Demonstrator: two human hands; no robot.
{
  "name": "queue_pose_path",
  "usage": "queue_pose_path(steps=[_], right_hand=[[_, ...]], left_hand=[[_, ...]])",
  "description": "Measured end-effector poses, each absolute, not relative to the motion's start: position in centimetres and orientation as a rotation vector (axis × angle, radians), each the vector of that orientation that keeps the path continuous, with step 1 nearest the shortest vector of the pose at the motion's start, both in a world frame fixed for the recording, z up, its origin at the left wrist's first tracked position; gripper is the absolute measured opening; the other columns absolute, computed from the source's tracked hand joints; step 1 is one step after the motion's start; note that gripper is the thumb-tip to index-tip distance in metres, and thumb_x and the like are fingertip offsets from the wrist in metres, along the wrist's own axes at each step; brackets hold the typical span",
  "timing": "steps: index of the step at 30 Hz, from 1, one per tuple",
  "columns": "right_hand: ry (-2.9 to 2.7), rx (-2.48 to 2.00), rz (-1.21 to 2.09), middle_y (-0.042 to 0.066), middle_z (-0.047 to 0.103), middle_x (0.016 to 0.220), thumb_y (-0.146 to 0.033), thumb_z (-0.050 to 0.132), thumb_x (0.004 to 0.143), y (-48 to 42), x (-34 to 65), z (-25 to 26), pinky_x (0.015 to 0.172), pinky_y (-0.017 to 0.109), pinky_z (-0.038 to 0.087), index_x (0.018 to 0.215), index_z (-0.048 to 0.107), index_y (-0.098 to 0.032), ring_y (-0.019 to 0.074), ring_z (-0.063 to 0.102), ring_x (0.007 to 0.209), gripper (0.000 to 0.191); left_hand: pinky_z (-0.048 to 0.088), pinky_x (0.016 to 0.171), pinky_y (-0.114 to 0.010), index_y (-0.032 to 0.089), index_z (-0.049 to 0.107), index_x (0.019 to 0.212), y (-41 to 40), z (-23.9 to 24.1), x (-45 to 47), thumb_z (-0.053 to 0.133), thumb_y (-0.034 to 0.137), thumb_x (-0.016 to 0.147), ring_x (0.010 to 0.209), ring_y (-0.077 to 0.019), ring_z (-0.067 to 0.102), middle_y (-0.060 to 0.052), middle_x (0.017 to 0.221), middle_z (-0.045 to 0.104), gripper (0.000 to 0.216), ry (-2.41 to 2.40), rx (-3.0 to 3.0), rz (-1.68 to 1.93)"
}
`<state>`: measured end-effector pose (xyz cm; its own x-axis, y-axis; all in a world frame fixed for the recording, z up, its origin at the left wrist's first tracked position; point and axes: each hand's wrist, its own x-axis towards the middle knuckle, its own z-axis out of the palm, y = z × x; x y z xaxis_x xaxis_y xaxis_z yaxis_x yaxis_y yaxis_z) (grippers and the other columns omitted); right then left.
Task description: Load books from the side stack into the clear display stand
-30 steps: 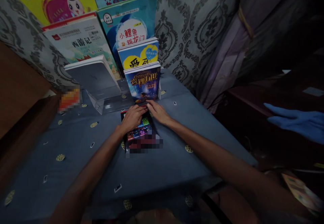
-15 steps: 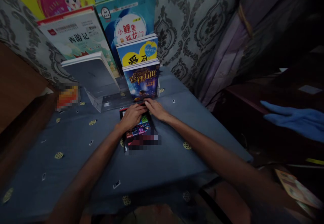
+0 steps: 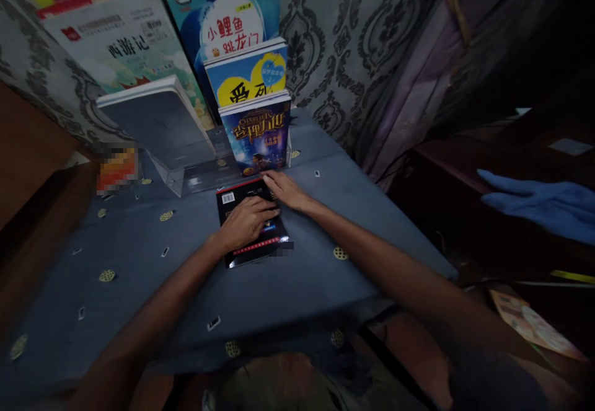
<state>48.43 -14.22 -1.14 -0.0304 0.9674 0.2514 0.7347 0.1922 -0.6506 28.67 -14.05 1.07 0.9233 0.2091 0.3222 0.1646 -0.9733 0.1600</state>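
Note:
A black book with a barcode and a red strip lies flat on the cloth-covered table. My left hand rests across its middle, palm down and fingers stretched towards the right edge, hiding part of the cover. At the upper right corner of the book is my right hand, its fingers extended and close together, with nothing gripped. Just beyond it stands a dark blue book in a clear stand.
Behind are a yellow and blue book, a turquoise book, a white and green book and a plain grey book. A blurred orange item lies left. Rightward are a purple curtain and a blue glove-like thing.
My left hand has slid down and right over the black book, uncovering its barcode and top edge. My right hand stays near the upper right corner. The whole view has shifted slightly.

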Motion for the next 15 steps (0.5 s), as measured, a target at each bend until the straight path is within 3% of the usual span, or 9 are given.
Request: queue_pose_path(steps=[15], right_hand=[[-1.846,-1.591,0.421,0.012,0.068,0.132,-0.041,0.03,0.107,-14.3,48.3,-1.3,0.106,0.042,0.045,0.135,0.057,-0.016,0.0259,0.061,0.123,0.046]], left_hand=[[0.051,0.102,-0.044,0.02,0.067,0.126,-19.6,1.7,26.9,0.042,0.011,0.098,0.119,-0.0229,0.061,-0.009,0.129,0.069,0.039,0.06,2.903,0.431]])
